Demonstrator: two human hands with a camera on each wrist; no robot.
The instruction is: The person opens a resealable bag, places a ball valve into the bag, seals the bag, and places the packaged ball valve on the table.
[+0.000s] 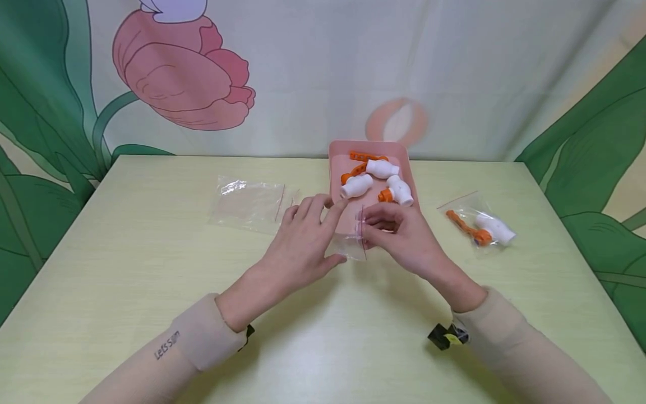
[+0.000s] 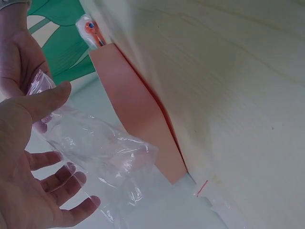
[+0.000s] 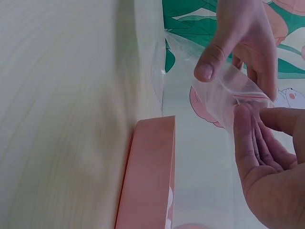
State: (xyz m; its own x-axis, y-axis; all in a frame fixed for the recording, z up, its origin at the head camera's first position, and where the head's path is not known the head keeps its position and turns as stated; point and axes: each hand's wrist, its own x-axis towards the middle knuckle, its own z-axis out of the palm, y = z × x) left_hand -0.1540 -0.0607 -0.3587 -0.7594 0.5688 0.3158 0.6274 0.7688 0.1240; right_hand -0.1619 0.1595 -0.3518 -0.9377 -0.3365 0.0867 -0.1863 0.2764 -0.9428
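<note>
A clear, red-lined plastic bag (image 1: 350, 248) is held above the pale wood-grain desk (image 1: 151, 269) near the pink rectangular tray (image 1: 395, 150). Right hand (image 1: 406, 238): fingers pinch the lined edge. Left hand (image 1: 300, 241): fingers spread around the bag. Light rolling probably parts the layers best.

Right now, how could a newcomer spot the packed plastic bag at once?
Find the pink tray near the far edge of the pale table. Look right of it, beyond the right hand: a clear bag lies on the tabletop. Unlike the held bag and the plastic left of the tray, it has a white piece and an orange piece inside.
</note>
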